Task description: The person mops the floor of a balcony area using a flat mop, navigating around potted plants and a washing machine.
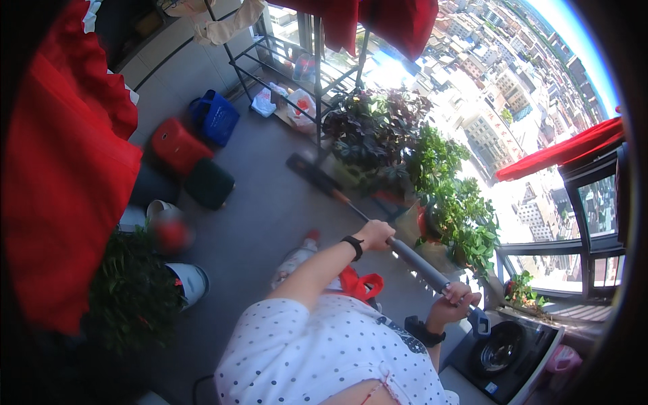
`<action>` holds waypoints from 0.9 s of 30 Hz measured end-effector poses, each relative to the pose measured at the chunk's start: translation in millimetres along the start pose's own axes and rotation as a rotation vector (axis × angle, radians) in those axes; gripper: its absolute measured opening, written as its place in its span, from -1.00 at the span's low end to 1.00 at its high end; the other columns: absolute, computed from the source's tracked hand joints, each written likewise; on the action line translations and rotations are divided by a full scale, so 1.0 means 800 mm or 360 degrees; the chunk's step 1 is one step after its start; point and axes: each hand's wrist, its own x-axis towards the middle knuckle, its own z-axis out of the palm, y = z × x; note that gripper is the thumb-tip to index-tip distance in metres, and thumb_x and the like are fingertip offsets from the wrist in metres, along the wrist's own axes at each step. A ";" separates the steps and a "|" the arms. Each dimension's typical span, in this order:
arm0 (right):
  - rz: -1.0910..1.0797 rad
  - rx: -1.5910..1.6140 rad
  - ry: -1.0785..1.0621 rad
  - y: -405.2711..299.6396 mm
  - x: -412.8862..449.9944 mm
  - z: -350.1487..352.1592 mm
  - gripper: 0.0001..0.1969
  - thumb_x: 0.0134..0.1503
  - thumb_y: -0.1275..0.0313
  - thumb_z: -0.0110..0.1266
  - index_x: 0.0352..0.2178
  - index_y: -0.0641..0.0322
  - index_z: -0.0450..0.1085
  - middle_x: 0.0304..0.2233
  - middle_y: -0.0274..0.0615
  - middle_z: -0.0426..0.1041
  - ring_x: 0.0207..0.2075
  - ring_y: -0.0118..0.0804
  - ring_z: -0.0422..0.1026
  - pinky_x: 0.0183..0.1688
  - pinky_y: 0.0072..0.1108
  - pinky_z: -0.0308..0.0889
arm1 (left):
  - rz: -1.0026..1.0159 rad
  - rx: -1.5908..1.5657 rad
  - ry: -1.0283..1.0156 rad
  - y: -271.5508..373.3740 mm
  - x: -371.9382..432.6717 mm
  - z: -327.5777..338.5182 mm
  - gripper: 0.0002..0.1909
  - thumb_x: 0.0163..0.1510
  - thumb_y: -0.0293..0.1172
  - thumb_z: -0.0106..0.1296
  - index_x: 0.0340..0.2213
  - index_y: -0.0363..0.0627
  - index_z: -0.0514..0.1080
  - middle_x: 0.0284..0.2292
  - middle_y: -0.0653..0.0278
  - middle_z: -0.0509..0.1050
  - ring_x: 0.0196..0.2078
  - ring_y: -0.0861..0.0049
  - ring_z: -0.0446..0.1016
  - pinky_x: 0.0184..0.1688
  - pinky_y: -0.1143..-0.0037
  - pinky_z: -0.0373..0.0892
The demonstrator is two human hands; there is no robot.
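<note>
Both my hands hold the pole of a long-handled floor mop (420,263), which slants from lower right to upper left. My left hand (377,235), with a dark band on the wrist, closes around the pole at the upper end of its thick grey sleeve. Lower right, my right hand (458,299) wraps the pole near its blue-grey looped end (480,322). The dark, flat mop head (313,173) is blurred and lies low over the grey floor (263,197), beside the potted plants. Its exact contact with the floor cannot be told.
Purple-leaved (377,129) and green potted plants (455,195) line the window side. A black metal rack (318,91) stands ahead. Leftward are a red stool (179,144), a dark green stool (209,183), a blue basket (215,117) and hanging red cloth (66,187). A washing machine (498,349) sits lower right.
</note>
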 end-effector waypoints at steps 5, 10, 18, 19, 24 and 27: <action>0.0276 -0.0186 0.0023 0.014 -0.038 -0.001 -0.83 0.08 0.45 -0.20 -0.57 0.17 0.03 -0.66 -0.23 0.20 -0.56 -0.41 0.23 -0.31 -0.54 0.23 | -0.0245 0.0176 -0.0194 -0.035 -0.011 0.021 -0.90 -0.32 -0.37 -0.06 -0.65 -0.06 0.41 -0.58 0.17 0.43 -0.42 0.24 0.42 -0.36 0.35 0.34; 0.0865 -0.0395 -0.0303 0.028 -0.091 0.020 -0.88 0.04 0.48 -0.12 -0.53 0.21 0.12 -0.33 -0.08 0.33 -0.25 -0.28 0.30 -0.04 -0.46 0.15 | -0.0418 0.0418 -0.0174 -0.117 -0.043 0.028 -0.93 -0.26 -0.42 -0.06 -0.63 0.01 0.42 -0.54 0.25 0.43 -0.32 0.37 0.39 -0.20 0.42 0.27; 0.0719 -0.0400 -0.1221 0.051 -0.021 0.100 -0.80 -0.04 0.38 0.09 -0.53 0.29 0.27 -0.34 -0.07 0.42 -0.09 -0.12 0.29 0.04 -0.35 0.08 | -0.0460 -0.0068 0.0794 -0.134 -0.058 -0.044 -0.73 -0.14 -0.29 0.08 -0.66 -0.15 0.24 -0.54 0.13 0.31 -0.39 0.16 0.27 -0.34 0.36 0.22; 0.0712 -0.0394 -0.1230 0.053 -0.019 0.109 -0.80 -0.04 0.38 0.09 -0.53 0.29 0.27 -0.34 -0.07 0.42 -0.09 -0.12 0.29 0.04 -0.35 0.08 | -0.0460 -0.0062 0.0805 -0.136 -0.060 -0.051 -0.73 -0.14 -0.29 0.08 -0.66 -0.15 0.24 -0.54 0.13 0.31 -0.39 0.16 0.27 -0.34 0.36 0.22; 0.0611 -0.0280 -0.1414 0.060 -0.015 0.149 -0.86 -0.11 0.51 0.10 -0.53 0.29 0.27 -0.37 -0.11 0.42 -0.11 -0.16 0.31 0.09 -0.32 -0.02 | -0.0391 -0.0099 0.1022 -0.150 -0.072 -0.071 -0.73 -0.16 -0.30 0.10 -0.64 -0.16 0.25 -0.54 0.13 0.32 -0.39 0.15 0.29 -0.35 0.35 0.23; 0.0612 -0.0216 -0.1410 0.071 -0.014 0.164 -0.87 -0.13 0.58 0.08 -0.52 0.28 0.27 -0.40 -0.16 0.41 -0.13 -0.17 0.33 0.11 -0.32 -0.05 | -0.0430 -0.0022 0.0964 -0.151 -0.071 -0.090 -0.75 -0.17 -0.30 0.10 -0.63 -0.16 0.26 -0.53 0.14 0.33 -0.38 0.16 0.29 -0.36 0.38 0.24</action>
